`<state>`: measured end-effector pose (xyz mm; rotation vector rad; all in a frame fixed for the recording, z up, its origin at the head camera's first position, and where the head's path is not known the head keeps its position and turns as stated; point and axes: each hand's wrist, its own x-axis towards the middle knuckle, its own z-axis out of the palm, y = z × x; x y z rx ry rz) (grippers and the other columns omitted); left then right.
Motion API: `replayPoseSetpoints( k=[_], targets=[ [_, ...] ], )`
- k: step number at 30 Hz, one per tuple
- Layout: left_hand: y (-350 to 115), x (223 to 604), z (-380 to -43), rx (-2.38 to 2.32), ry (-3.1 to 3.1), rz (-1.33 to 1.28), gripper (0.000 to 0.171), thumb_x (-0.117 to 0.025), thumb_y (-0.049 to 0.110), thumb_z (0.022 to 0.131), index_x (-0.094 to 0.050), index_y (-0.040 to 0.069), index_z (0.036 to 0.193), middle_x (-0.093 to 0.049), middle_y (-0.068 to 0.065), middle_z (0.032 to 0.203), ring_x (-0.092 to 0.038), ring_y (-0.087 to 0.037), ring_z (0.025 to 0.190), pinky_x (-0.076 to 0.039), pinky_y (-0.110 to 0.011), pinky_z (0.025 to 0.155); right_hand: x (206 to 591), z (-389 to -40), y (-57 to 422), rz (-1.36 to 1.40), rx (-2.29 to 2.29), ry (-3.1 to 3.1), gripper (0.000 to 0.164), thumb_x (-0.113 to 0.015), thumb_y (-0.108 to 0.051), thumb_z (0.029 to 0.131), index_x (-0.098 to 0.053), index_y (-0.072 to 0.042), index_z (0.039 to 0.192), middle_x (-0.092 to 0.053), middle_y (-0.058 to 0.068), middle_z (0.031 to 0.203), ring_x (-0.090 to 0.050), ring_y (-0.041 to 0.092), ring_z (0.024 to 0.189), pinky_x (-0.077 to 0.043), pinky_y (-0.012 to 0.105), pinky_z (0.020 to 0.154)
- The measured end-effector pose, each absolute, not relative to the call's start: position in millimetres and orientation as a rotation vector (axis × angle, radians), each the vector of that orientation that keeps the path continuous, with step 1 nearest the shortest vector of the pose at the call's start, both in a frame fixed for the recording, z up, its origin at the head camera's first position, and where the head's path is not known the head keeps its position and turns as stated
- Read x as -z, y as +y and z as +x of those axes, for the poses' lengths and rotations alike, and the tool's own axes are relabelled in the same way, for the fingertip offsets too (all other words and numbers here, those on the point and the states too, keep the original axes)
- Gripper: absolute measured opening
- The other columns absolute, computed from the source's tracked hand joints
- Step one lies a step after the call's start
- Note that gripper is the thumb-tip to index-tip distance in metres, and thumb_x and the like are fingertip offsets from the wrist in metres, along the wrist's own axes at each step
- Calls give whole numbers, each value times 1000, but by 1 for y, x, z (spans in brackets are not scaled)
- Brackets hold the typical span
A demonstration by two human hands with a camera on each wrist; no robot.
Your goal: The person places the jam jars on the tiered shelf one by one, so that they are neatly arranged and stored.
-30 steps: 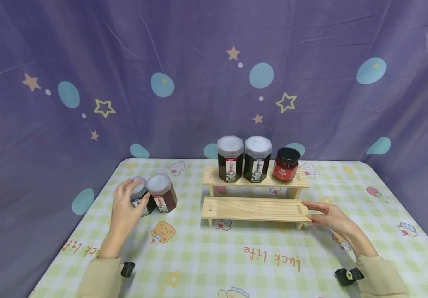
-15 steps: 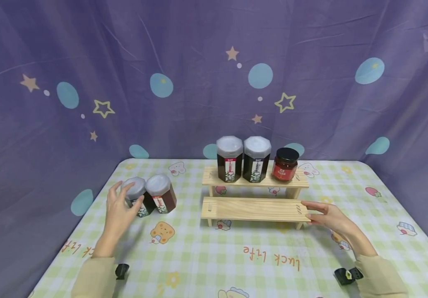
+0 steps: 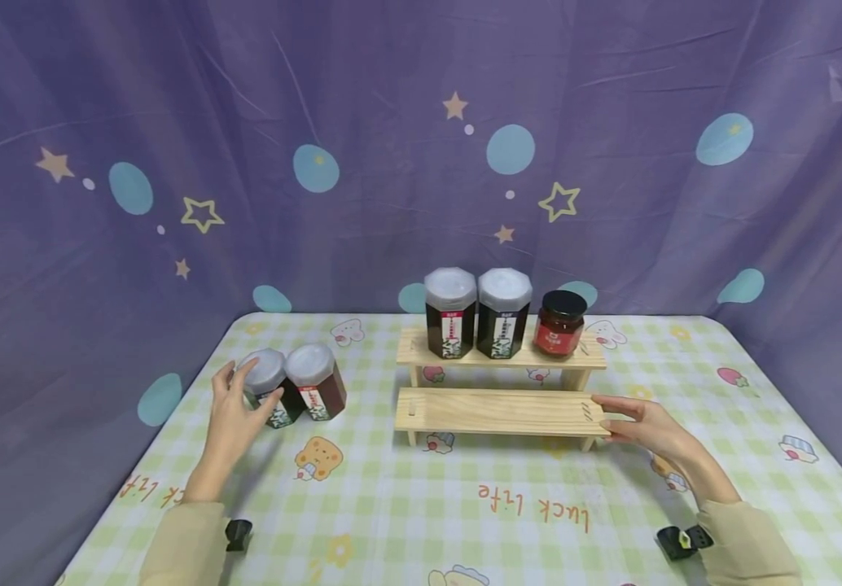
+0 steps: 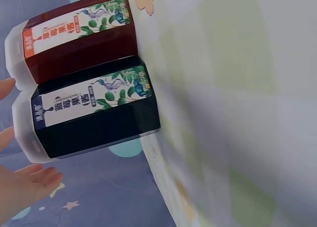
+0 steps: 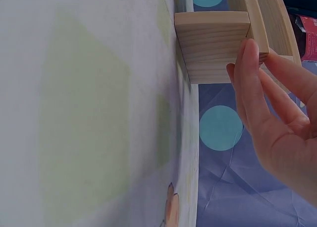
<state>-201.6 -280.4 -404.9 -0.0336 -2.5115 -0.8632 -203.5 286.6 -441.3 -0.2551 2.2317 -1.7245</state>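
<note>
My left hand (image 3: 234, 419) is spread around the near-left side of a dark jar (image 3: 283, 407) with a pale octagonal lid. In the left wrist view, the fingers lie around the lid of this dark jar (image 4: 99, 115), with a gap visible between fingertips and lid. A reddish-brown jar (image 3: 327, 395) stands right beside it, their lids close together. My right hand (image 3: 651, 427) pinches the right end of the lower board of a two-step wooden shelf (image 3: 502, 411). In the right wrist view, the fingertips (image 5: 251, 46) touch the board's end.
The upper step holds two dark lidded jars (image 3: 451, 321) (image 3: 503, 321) and a smaller red-labelled jar (image 3: 559, 330) with a black lid. A checked cloth (image 3: 406, 505) covers the table, backed by a purple curtain (image 3: 392, 98).
My left hand has drawn slightly left and back from the dark jar, its fingers wider apart, uncovering more of the lid. My right hand stays at the shelf's end.
</note>
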Motion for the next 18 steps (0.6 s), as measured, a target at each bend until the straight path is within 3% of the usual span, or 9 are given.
replayPoseSetpoints(
  k=[18],
  targets=[
    [-285, 413, -207, 960, -2527, 37, 57, -65, 21, 81, -39, 4, 130, -16, -30, 133, -32, -50, 113, -33, -60, 85, 442, -203, 287, -251, 1741, 2215, 58, -57, -14, 86, -30, 10, 132, -24, 32, 136, -59, 6, 90, -49, 34, 77]
  ],
)
